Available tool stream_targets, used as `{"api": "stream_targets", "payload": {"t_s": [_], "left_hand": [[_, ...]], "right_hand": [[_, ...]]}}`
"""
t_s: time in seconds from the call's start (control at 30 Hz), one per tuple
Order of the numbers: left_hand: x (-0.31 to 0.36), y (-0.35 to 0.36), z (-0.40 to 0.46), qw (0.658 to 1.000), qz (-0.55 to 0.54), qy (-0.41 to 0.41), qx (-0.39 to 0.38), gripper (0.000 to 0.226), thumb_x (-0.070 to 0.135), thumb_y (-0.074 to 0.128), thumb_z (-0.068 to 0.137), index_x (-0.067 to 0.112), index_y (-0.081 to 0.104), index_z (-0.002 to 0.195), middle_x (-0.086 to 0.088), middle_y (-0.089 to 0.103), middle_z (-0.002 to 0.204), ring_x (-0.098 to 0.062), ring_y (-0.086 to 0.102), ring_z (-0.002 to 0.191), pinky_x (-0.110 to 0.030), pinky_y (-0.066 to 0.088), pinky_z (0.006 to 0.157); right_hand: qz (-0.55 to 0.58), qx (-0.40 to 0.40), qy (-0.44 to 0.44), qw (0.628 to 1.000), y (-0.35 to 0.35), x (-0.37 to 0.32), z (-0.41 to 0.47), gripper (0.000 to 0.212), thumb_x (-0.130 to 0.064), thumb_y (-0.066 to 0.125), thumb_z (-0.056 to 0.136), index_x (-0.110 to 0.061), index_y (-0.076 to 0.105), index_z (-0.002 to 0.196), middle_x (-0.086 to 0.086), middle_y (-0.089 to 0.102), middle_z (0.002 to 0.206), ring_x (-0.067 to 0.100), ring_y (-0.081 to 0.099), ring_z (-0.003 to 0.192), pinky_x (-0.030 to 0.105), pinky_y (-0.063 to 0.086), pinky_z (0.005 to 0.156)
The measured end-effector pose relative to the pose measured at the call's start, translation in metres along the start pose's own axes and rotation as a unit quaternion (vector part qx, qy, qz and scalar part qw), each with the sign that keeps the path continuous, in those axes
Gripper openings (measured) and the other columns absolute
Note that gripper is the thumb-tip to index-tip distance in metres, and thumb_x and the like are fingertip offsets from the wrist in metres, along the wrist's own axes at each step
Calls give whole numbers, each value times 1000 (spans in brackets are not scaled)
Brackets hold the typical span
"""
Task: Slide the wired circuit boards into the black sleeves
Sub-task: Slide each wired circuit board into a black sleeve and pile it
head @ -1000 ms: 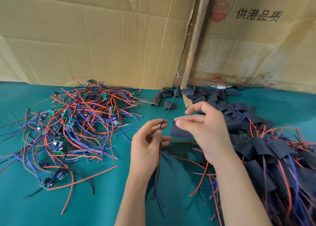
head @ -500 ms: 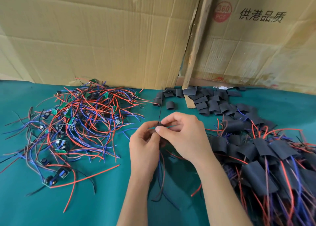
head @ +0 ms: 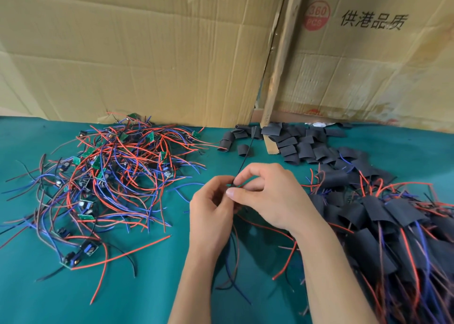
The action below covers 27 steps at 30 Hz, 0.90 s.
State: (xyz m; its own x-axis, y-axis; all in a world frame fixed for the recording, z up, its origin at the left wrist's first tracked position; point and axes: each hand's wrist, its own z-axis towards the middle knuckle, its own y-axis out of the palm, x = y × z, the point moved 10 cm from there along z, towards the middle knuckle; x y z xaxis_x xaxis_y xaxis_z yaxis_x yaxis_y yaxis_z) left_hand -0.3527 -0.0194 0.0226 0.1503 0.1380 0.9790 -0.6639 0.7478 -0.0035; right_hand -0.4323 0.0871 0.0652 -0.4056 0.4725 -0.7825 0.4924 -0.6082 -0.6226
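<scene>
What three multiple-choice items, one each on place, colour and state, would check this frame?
1. Where is the pile of bare wired boards?
A. left of the hands
B. right of the hands
C. on the cardboard

2. What colour is the table cover?
A. grey
B. teal green
C. white

3. What are the hands doing?
A. resting flat
B. both pinching wires together
C. lifting a box

Answers: 1 A, the tangle lies left, the sleeved pile right. 2 B, the cloth is teal. 3 B, left hand and right hand meet at a black wire.

Wired boards [head: 105, 174] left; sleeves [head: 299, 144] behind; hands between.
</scene>
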Motion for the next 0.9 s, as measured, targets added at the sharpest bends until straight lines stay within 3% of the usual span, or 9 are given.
{"api": "stream_targets", "payload": {"t_s": [0.17,0.27,0.33,0.4,0.47,0.53,0.7,0.9], "left_hand": [[-2,-1,2,1000,-25,-2,14,30,-8,50,93,15,70,93,-16,67,71,-19,57,58,-22,49,56],[-6,1,3,998,-52,-17,16,29,-8,48,95,12,69,94,-4,66,66,-15,58,57,-22,50,59],[-6,3,2,998,-53,-16,7,30,-8,48,95,13,70,94,-1,68,69,-14,59,59,-22,50,60],[-5,6,2,999,-51,-12,-7,31,-8,49,96,14,71,91,-1,70,73,-13,59,60,-21,50,59],[-5,9,1,999,-48,-15,-20,31,-8,51,96,14,72,89,-2,72,78,-12,60,61,-20,50,59],[-7,11,1,998,-53,-22,-27,33,-9,52,95,16,73,86,-3,74,82,-13,61,62,-21,51,61],[-4,13,0,998,-54,-22,-40,36,-10,53,94,17,73,83,0,76,86,-10,63,65,-17,50,63],[-4,14,0,997,-54,-27,-40,30,-12,53,93,11,72,86,1,76,87,-8,64,65,-16,50,62]], "right_hand": [[89,48,-21,995,-15,-3,-2,22,-30,84,76,-27,69,93,-3,76,70,27,71,73,49,59,81],[194,152,-27,969,-46,3,-4,20,-20,85,76,-22,74,92,0,78,76,23,74,70,48,63,72],[283,263,-25,922,-74,15,-12,16,-9,84,81,-17,75,91,2,78,79,17,75,71,38,63,65],[380,360,-15,852,-95,33,-24,13,-4,82,84,-12,73,89,5,76,77,18,73,72,34,63,65],[446,418,-11,791,-107,46,-34,12,-2,80,85,-8,70,90,10,71,80,24,70,76,34,63,67],[471,440,-13,765,-112,51,-39,11,-1,78,87,-4,69,92,11,69,81,27,67,79,36,63,69],[488,411,-30,770,-110,41,-34,9,-2,78,87,-5,71,90,5,68,74,26,67,75,35,63,71],[433,342,-46,833,-98,26,-25,11,-4,81,84,-10,73,86,11,75,81,29,74,79,33,62,69]]}}
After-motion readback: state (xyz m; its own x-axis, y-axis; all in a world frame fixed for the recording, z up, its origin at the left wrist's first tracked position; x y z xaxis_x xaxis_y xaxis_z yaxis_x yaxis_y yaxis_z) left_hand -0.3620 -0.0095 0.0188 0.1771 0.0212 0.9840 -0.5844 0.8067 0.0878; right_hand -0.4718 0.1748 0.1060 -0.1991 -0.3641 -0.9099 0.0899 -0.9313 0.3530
